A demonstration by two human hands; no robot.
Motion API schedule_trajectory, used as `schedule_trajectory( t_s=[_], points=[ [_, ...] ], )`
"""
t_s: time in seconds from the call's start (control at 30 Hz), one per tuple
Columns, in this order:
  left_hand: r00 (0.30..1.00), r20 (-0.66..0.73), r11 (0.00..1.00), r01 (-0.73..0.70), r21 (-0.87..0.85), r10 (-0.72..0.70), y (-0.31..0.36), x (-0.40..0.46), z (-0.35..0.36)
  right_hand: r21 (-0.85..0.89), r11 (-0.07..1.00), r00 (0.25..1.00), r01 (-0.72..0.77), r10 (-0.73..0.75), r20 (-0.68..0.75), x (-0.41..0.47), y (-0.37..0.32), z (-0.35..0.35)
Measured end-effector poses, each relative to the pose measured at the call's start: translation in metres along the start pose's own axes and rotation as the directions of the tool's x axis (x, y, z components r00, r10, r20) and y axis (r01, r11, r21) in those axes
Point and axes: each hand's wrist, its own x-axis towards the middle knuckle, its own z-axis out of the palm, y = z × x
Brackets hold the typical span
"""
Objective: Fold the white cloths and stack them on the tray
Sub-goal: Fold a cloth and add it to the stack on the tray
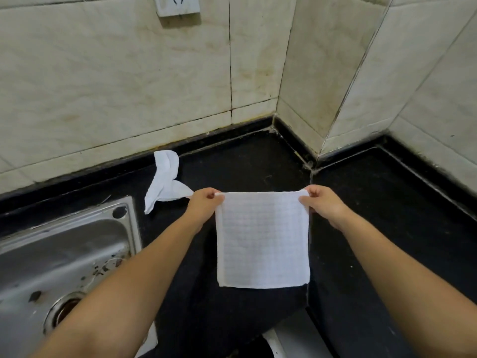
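Both hands [260,202] pinching white cloth [262,241] corners, no readable writing — seemingly

Two white cloths: one flat cloth [262,240] held up by its top corners, one crumpled cloth [164,180] lying on the black surface [387,215]. Two hands: left hand [205,202], right hand [321,202]. One steel sink [64,254]. One wall socket [178,5].

Sink [77,244] left of held cloth [262,241]
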Motion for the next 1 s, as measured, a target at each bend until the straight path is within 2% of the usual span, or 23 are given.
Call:
schedule_trajectory(
  t_s=[0.1, 0.2, 0.27, 0.4, 0.5, 0.57, 0.73, 0.9, 1.0],
  points=[
    [0.999, -0.053, 0.999, -0.005, 0.037, 0.007, -0.007, 0.017, 0.009, -0.030, 0.999, 1.000, -0.024, 0.024, -0.017, 0.022, 0.009, 0.013],
    [1.000, -0.009, 0.989, -0.027, 0.146, 0.029, -0.019, 0.021, 0.008, -0.031, 0.999, 0.999, -0.035, 0.036, 0.035, 0.029, 0.020, 0.014],
    [0.995, 0.036, 0.961, -0.098, 0.259, 0.092, -0.032, 0.016, 0.005, -0.078, 0.997, 0.997, -0.019, 0.025, 0.079, 0.023, 0.029, 0.013],
    [0.968, 0.115, 0.880, -0.252, 0.402, 0.224, -0.062, -0.004, -0.002, -0.241, 0.960, 0.987, 0.144, -0.120, 0.110, -0.006, 0.050, 0.015],
    [0.957, 0.136, 0.856, -0.292, 0.427, 0.258, -0.080, -0.026, -0.003, -0.293, 0.914, 0.959, 0.280, -0.255, 0.121, -0.032, 0.072, 0.022],
    [0.947, 0.139, 0.825, -0.322, 0.464, 0.291, -0.091, -0.041, 0.001, -0.325, 0.896, 0.953, 0.302, -0.281, 0.111, -0.045, 0.089, 0.027],
    [0.940, 0.093, 0.743, -0.318, 0.589, 0.329, -0.113, -0.062, 0.013, -0.408, 0.849, 0.935, 0.336, -0.351, 0.040, -0.067, 0.117, 0.037],
    [0.940, 0.068, 0.627, -0.276, 0.728, 0.335, -0.119, -0.068, 0.020, -0.557, 0.748, 0.929, 0.361, -0.341, 0.145, -0.076, 0.124, 0.039],
    [0.914, 0.055, 0.584, -0.302, 0.753, 0.401, -0.118, -0.068, 0.025, -0.462, 0.827, 0.944, 0.321, -0.319, 0.086, -0.073, 0.115, 0.032]
  ],
)
